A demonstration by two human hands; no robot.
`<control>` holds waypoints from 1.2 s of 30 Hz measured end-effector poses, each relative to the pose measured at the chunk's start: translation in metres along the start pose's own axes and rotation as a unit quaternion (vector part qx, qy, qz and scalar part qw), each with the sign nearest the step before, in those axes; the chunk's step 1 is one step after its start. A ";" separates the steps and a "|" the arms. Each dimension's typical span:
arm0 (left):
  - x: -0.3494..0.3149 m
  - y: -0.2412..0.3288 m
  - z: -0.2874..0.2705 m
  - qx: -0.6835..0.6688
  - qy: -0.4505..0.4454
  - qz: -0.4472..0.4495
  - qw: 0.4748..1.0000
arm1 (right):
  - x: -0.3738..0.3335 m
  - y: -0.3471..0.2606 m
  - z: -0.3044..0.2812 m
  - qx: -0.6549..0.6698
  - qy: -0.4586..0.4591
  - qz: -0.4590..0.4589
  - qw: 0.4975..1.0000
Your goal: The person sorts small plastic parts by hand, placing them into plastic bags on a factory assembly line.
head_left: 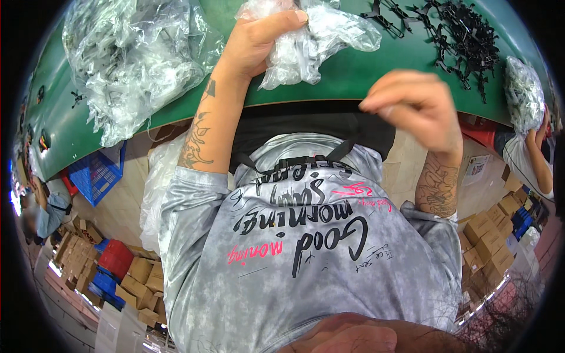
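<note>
My left hand (259, 44) is wrapped round a crumpled clear plastic bag (297, 59) at the table's near edge, thumb on top. Pale shapes inside the bag cannot be made out. To the right, my right hand (421, 109) hangs in the air over the table edge, apart from the bag. It is blurred, with fingers curled together toward the thumb; anything held between them is hidden. A large heap of clear plastic bags (135, 65) lies left of my left hand. Beyond my right hand, a pile of small black plastic parts (468, 38) spreads over the table.
The green table (347, 79) curves across the front. Another person's hand (538, 129) touches a filled clear bag (524, 94) at far right; another person (50, 206) is at far left. Below are a blue crate (97, 176) and cardboard boxes (488, 232).
</note>
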State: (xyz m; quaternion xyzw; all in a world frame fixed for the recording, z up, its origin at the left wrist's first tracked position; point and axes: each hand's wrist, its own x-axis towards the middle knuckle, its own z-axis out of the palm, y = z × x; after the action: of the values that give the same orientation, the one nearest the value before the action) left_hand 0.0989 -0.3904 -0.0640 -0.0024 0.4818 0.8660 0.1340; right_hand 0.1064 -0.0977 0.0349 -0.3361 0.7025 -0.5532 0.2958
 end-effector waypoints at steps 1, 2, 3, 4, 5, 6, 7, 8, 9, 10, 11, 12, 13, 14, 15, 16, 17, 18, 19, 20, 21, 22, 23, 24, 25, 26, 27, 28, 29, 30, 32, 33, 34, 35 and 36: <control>0.001 0.001 0.006 0.012 0.002 -0.002 1.000 | 0.002 -0.003 -0.006 0.044 0.076 -0.018 0.996; 0.002 0.002 0.010 0.024 0.004 -0.004 1.000 | 0.007 -0.006 -0.005 0.040 0.175 -0.001 0.984; 0.004 0.004 0.011 0.024 0.000 0.000 1.000 | 0.016 -0.009 0.001 0.036 0.272 0.015 0.962; 0.004 0.005 0.011 0.009 -0.027 -0.016 0.999 | 0.028 -0.008 0.008 0.016 0.303 -0.016 0.953; 0.006 0.006 0.011 -0.006 -0.055 -0.030 0.998 | 0.038 -0.003 0.013 -0.017 0.307 0.001 0.952; 0.004 0.007 0.014 0.004 -0.052 -0.030 0.998 | 0.046 -0.001 0.019 -0.092 0.291 0.013 0.952; 0.001 0.009 0.014 0.035 -0.038 -0.023 0.998 | 0.055 0.000 0.025 -0.166 0.273 0.021 0.947; 0.002 0.007 0.015 0.048 -0.037 -0.004 0.998 | 0.061 0.003 0.027 -0.180 0.257 0.021 0.949; 0.002 0.006 0.014 0.061 -0.035 0.017 0.997 | 0.065 0.007 0.028 -0.194 0.240 0.021 0.951; 0.002 0.008 0.014 0.057 -0.048 0.004 0.997 | 0.065 0.011 0.028 -0.146 0.244 0.031 0.958; 0.002 0.009 0.011 0.055 -0.057 -0.007 0.997 | 0.064 0.017 0.028 -0.076 0.262 0.077 0.959; 0.004 0.005 0.006 0.077 -0.057 -0.002 0.995 | 0.062 0.022 0.026 -0.027 0.266 0.075 0.961; 0.002 0.007 0.011 0.040 -0.064 -0.010 0.997 | 0.058 0.025 0.024 0.024 0.266 0.078 0.961; 0.002 0.009 0.011 0.019 -0.070 -0.020 0.997 | 0.056 0.026 0.019 0.017 0.264 0.071 0.962; 0.003 0.011 0.011 -0.001 -0.077 -0.031 0.997 | 0.055 0.026 0.014 0.061 0.272 0.075 0.957; 0.003 0.011 0.012 -0.002 -0.079 -0.024 0.997 | 0.053 0.026 0.012 0.107 0.281 0.082 0.950; 0.003 0.011 0.015 -0.025 -0.076 -0.022 0.997 | 0.053 0.029 0.012 0.102 0.280 0.078 0.951; 0.004 0.011 0.017 -0.048 -0.072 -0.022 0.996 | 0.053 0.033 0.012 0.111 0.301 0.081 0.944; 0.003 0.013 0.020 -0.047 -0.073 -0.016 0.996 | 0.055 0.032 0.012 0.121 0.321 0.084 0.936; 0.002 0.015 0.023 -0.016 -0.088 -0.011 0.996 | 0.058 0.029 0.016 0.140 0.329 0.067 0.931; 0.001 0.016 0.024 0.015 -0.104 -0.006 0.994 | 0.061 0.028 0.021 0.135 0.331 0.044 0.933; 0.000 0.015 0.024 0.039 -0.093 -0.007 0.995 | 0.067 0.026 0.025 0.112 0.330 0.019 0.937; 0.000 0.013 0.019 0.041 -0.096 -0.002 0.995 | 0.073 0.024 0.028 0.089 0.329 -0.007 0.940; 0.001 0.010 0.013 0.075 -0.085 -0.013 0.993 | 0.077 0.019 0.029 0.059 0.343 -0.028 0.937; 0.001 0.012 0.012 0.109 -0.073 -0.025 0.991 | 0.078 0.018 0.023 0.056 0.342 -0.031 0.937; 0.000 0.011 0.014 0.116 -0.065 -0.007 0.991 | 0.078 0.019 0.012 0.137 0.348 0.000 0.927; 0.001 0.012 0.013 0.117 -0.067 -0.003 0.991 | 0.077 0.019 0.004 0.216 0.352 0.031 0.910; 0.001 0.012 0.012 0.110 -0.063 0.000 0.992 | 0.077 0.018 -0.001 0.214 0.352 0.028 0.911; 0.002 0.013 0.012 0.103 -0.059 0.002 0.993 | 0.077 0.016 -0.005 0.184 0.338 0.052 0.922; 0.002 0.014 0.012 0.063 -0.050 -0.015 0.997 | 0.077 0.014 -0.009 0.153 0.324 0.076 0.930; 0.002 0.010 0.009 0.057 -0.054 -0.018 0.997 | 0.079 0.012 0.003 0.038 0.296 0.036 0.954; 0.002 0.008 0.007 0.051 -0.057 -0.024 0.997 | 0.078 0.007 0.008 0.049 0.265 0.095 0.958; 0.003 0.008 0.006 0.053 -0.060 -0.023 0.997 | 0.081 0.007 0.011 0.099 0.231 0.105 0.962; 0.002 0.008 0.005 0.068 -0.082 -0.019 0.994 | 0.082 0.007 0.012 0.149 0.196 0.115 0.962; 0.002 0.008 0.005 0.084 -0.103 -0.015 0.991 | 0.081 0.009 0.013 0.150 0.199 0.112 0.962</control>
State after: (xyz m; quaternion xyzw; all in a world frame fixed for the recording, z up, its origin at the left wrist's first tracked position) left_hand 0.0956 -0.3901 -0.0549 0.0912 0.5363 0.8160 0.1957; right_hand 0.0670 -0.1687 0.0203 -0.0905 0.6895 -0.6711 0.2569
